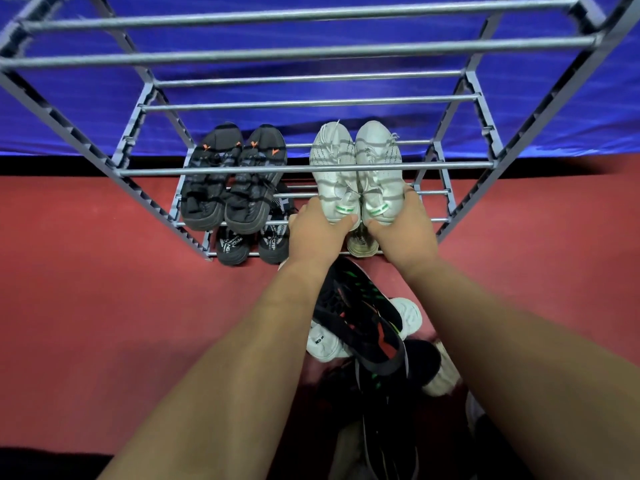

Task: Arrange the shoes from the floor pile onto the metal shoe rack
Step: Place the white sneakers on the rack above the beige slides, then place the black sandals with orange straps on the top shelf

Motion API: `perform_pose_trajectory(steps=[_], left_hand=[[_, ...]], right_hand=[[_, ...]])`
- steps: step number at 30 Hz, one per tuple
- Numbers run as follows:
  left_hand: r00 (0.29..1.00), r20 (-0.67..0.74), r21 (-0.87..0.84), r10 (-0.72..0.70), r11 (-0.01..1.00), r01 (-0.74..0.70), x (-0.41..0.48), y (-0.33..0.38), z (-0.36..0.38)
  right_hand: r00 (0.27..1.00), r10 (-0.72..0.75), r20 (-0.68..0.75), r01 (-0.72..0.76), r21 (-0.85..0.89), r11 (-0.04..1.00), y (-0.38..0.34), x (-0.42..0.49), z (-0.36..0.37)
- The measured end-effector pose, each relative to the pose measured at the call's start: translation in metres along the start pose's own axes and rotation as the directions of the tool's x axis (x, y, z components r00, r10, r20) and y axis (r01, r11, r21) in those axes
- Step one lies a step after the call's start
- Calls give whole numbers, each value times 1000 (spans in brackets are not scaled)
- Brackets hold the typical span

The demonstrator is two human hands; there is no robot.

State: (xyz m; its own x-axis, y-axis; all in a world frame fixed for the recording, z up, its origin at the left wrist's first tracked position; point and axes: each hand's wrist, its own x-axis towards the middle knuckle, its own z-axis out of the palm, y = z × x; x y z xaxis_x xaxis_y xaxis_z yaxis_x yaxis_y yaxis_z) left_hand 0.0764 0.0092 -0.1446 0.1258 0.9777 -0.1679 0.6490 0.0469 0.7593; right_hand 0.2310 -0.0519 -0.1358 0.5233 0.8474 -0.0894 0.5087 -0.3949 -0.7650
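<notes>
Head view: the metal shoe rack point(304, 169) stands on the red floor point(104, 289) against a blue cloth point(69, 109), its upper bars bare. On a low tier, at the right, a pale grey pair lies side by side, toes toward the cloth. The left grip point(317, 233) is curled round the heel of the left pale sneaker point(332, 157), thumb on the heel's back; the right grip point(403, 233) holds the heel of the right pale sneaker point(379, 154) the same way. One rack bar of the tier above crosses in front of both sneakers at mid-length. On the same tier, at the left, sits a black pair with orange marks point(228, 188), apart from the pale pair. On the tier beneath, two black shoes with white lettering point(232, 249) and a beige shoe point(362, 245) show their heels, partly hidden by the hands. Between the forearms lies the floor pile: a black sneaker with green and red point(360, 317) on top of white shoes point(323, 342) and darker ones.
</notes>
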Motion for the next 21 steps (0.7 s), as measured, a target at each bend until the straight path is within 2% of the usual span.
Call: perform_pose_trajectory(steps=[4,7,9,11,13,15,16,18,21], left_hand=[[998,47,-5,33,999,-33,-2,-2,-8],[998,-49,-42,46,998,-48,-19,-15,-10],[996,-86,-35,-25,999,22,-35,-31,-8],[990,-1,46,-142,989,142,-51,-50,-3],[955,138,210,-263,950,231,-66,-71,1],[891,255,323,-375,902,287,-84,-88,4],[860,303,347,-410,888,301,-92,-94,6],[821,376,357,-429,885,299,-104,-102,8],[830,391,330,-399,902,279,-111,-111,9]], right_hand=[[999,-46,-19,44,-86,995,-1,-10,-1],[989,-86,-121,65,-165,984,8,-32,-1],[979,-121,-161,89,-196,977,22,-50,3],[993,-107,-43,97,-186,978,37,-66,9],[977,-41,209,86,-211,974,52,-80,15],[884,49,464,142,-366,920,64,-93,24],[831,120,543,176,-462,870,67,-100,28],[790,202,578,249,-605,757,70,-112,37],[799,184,572,328,-672,664,69,-122,46]])
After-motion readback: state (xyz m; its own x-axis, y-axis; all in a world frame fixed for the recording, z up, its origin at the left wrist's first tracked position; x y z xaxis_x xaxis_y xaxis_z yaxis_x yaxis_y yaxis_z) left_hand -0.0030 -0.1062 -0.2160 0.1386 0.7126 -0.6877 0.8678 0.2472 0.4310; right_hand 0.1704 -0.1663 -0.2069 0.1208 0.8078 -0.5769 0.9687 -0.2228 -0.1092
